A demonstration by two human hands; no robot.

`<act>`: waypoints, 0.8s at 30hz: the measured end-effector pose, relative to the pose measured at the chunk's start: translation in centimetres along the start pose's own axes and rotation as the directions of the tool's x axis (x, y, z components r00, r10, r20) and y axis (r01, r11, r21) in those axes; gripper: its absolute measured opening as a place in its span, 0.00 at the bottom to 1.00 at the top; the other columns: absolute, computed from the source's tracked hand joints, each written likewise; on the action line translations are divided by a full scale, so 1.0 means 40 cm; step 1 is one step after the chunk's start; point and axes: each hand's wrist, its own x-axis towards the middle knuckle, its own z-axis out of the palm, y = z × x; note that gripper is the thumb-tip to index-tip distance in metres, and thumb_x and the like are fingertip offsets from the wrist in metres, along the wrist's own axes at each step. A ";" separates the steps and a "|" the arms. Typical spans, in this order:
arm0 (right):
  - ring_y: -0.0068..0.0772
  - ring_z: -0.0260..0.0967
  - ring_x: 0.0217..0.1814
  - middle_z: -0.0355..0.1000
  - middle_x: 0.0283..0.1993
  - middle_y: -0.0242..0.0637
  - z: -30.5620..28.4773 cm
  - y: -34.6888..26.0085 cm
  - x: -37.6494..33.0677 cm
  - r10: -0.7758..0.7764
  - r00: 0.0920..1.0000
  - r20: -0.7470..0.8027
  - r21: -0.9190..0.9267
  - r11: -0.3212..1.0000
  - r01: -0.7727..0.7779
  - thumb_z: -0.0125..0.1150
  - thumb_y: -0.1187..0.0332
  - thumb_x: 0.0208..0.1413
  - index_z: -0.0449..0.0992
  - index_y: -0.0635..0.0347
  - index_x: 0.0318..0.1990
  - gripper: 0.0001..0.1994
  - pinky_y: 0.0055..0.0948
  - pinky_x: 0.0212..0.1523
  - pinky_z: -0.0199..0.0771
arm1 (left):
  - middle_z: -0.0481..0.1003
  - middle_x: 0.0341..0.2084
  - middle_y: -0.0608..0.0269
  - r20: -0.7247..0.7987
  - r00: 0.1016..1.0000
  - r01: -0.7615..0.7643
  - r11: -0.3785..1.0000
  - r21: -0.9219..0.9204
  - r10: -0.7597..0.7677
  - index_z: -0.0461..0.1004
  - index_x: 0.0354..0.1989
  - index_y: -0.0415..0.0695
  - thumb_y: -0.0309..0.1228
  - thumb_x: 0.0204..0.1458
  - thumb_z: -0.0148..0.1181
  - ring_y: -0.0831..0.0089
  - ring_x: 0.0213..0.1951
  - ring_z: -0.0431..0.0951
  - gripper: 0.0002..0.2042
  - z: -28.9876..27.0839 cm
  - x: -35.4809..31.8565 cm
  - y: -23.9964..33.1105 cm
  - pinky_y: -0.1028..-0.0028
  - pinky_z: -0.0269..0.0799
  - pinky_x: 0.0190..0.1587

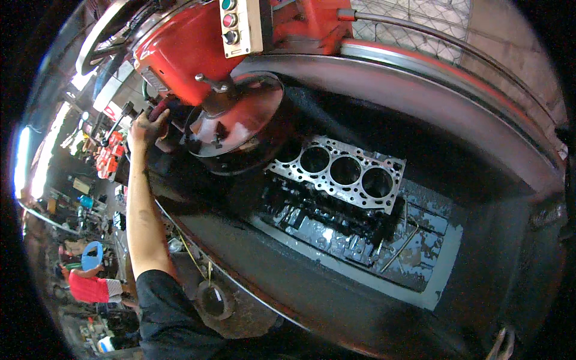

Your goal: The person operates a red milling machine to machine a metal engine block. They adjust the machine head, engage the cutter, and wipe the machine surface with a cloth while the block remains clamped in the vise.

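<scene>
My left hand [150, 127] reaches up at the left, its fingers wrapped round a dark red handle [159, 110] beside the red machine head [180, 57]. To the right of this hand is the round, wet-looking wheel guard [252, 114] under the head. An engine block [356, 187] sits in the machine's deep tub, its bright, flat top face showing several round cylinder bores. Its dark side is wet. At the lower right rim, a small pale shape [503, 344] may be part of my right hand; I cannot make out its fingers.
A control box [240, 27] with buttons hangs on the head. The tub's curved near rim [240, 288] runs below the block. A thin rod [401, 247] lies on the wet machine bed [435, 264]. At far left, a person in a red shirt [88, 287] stands near cluttered benches.
</scene>
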 end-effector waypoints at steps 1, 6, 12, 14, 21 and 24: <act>0.51 0.73 0.44 0.75 0.44 0.59 0.003 -0.011 0.003 0.010 1.000 0.006 -0.023 1.000 -0.010 0.58 0.63 0.62 0.75 0.77 0.45 0.18 0.40 0.47 0.70 | 0.78 0.43 0.47 -0.002 1.000 0.016 1.000 -0.010 -0.016 0.77 0.48 0.49 0.68 0.45 0.55 0.51 0.48 0.78 0.35 0.006 0.014 -0.011 0.57 0.72 0.49; 0.51 0.73 0.45 0.75 0.44 0.58 0.018 -0.050 0.014 0.052 0.998 0.041 -0.051 0.997 -0.050 0.58 0.59 0.62 0.76 0.75 0.45 0.21 0.40 0.48 0.69 | 0.79 0.41 0.47 -0.031 0.997 0.074 0.997 0.026 -0.073 0.78 0.44 0.48 0.71 0.43 0.53 0.50 0.46 0.79 0.36 0.057 0.093 -0.067 0.57 0.72 0.47; 0.50 0.73 0.46 0.76 0.45 0.56 0.045 0.086 0.006 0.098 0.995 -0.008 -0.162 0.982 -0.097 0.58 0.56 0.61 0.77 0.70 0.46 0.21 0.40 0.49 0.69 | 0.76 0.48 0.46 0.052 0.997 0.066 0.998 -0.012 -0.065 0.75 0.51 0.48 0.71 0.45 0.49 0.48 0.53 0.75 0.39 0.119 0.192 -0.150 0.56 0.68 0.54; 0.49 0.70 0.52 0.73 0.49 0.54 0.059 0.171 0.013 0.067 0.998 -0.016 -0.287 0.955 -0.069 0.58 0.59 0.60 0.76 0.68 0.49 0.19 0.39 0.55 0.66 | 0.76 0.48 0.46 0.030 0.998 0.051 0.999 0.005 -0.051 0.75 0.51 0.48 0.71 0.45 0.49 0.48 0.53 0.74 0.40 0.134 0.213 -0.170 0.56 0.68 0.54; 0.49 0.63 0.59 0.67 0.57 0.52 0.074 0.286 0.034 0.266 0.962 -0.055 -0.248 0.930 -0.271 0.60 0.63 0.60 0.72 0.70 0.55 0.21 0.39 0.61 0.60 | 0.76 0.46 0.43 0.006 0.998 0.057 0.998 0.004 -0.057 0.74 0.54 0.50 0.71 0.46 0.49 0.47 0.52 0.75 0.38 0.163 0.262 -0.207 0.55 0.69 0.53; 0.49 0.63 0.59 0.66 0.57 0.53 0.068 0.253 0.026 0.332 0.943 0.008 -0.332 0.891 -0.310 0.61 0.59 0.59 0.71 0.69 0.55 0.24 0.40 0.61 0.60 | 0.77 0.46 0.47 0.022 0.995 0.097 0.995 0.018 -0.098 0.74 0.54 0.51 0.70 0.46 0.49 0.48 0.52 0.75 0.38 0.172 0.293 -0.221 0.55 0.69 0.53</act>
